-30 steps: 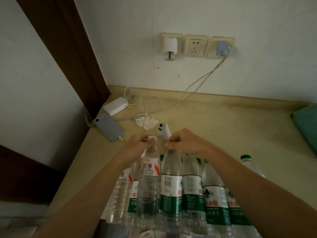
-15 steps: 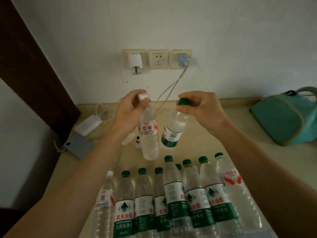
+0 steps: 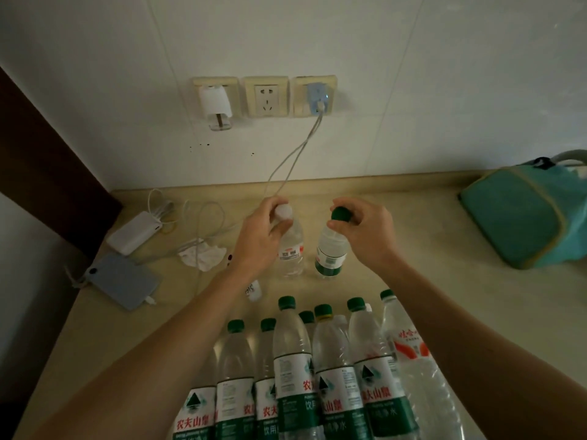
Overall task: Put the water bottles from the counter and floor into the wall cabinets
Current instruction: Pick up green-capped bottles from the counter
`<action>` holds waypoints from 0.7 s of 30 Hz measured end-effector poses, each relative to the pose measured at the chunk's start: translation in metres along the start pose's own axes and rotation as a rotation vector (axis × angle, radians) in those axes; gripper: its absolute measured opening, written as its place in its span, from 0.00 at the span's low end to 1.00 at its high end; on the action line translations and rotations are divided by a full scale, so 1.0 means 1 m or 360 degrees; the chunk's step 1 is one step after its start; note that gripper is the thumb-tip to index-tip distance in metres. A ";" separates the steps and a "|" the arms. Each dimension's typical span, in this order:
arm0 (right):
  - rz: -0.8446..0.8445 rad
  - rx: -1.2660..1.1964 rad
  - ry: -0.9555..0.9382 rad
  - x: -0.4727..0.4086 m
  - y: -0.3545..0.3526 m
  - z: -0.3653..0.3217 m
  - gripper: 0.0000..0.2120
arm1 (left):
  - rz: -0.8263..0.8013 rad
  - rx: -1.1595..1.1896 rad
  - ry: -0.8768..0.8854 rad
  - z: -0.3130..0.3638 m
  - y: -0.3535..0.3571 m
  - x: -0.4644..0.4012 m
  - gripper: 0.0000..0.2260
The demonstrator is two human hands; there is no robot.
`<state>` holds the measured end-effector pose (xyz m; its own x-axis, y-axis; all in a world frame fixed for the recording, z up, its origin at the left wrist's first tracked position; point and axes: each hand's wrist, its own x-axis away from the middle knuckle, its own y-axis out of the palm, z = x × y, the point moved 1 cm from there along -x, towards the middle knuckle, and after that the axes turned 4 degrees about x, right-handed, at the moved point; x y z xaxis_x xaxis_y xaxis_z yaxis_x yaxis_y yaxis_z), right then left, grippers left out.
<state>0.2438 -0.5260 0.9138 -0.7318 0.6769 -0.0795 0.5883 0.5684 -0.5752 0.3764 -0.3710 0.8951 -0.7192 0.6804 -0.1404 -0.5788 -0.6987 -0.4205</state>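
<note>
two water bottles hang in the air above the middle of the counter [image 3: 444, 300], one in each hand, and both are held by the top. the left hand [image 3: 260, 236] has its fingers curled round the white cap of the white-capped bottle [image 3: 290, 249], which carries a red and white label; the right hand [image 3: 365, 231] pinches the green cap of the green-capped bottle [image 3: 330, 252], which carries a green and white label. the two held bottles hang just beside each other, apart, necks up and tilted a little. eight more bottles stand in a tight cluster [image 3: 317, 376] at the counter's near edge: seven green caps show, and the one at the cluster's right end bears a red label. a small white item lies between the cluster and the left forearm. toward the counter's left edge lie one power bank [image 3: 135, 231], one phone [image 3: 124, 281], one crumpled tissue [image 3: 203, 255] and loose cables. one teal bag [image 3: 524, 217] sits at the far right edge. three sockets [image 3: 265, 96] are on the wall above the far edge, two with plugs in them.
</note>
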 end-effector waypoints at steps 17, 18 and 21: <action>-0.0585 0.0035 0.0269 -0.008 0.023 0.073 0.42 | -0.0123 0.0233 -0.0501 -0.059 0.034 0.022 0.43; -0.0616 0.0054 0.0273 -0.009 0.027 0.080 0.41 | -0.0093 0.0268 -0.0541 -0.066 0.038 0.022 0.42; -0.0634 0.0041 0.0231 -0.014 0.035 0.092 0.33 | -0.0016 0.0317 -0.0570 -0.080 0.046 0.020 0.37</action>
<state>0.2433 -0.5589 0.8194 -0.8431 0.4666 0.2674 0.2593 0.7883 -0.5581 0.3665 -0.3722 0.8015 -0.7812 0.5918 0.1986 -0.6242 -0.7455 -0.2337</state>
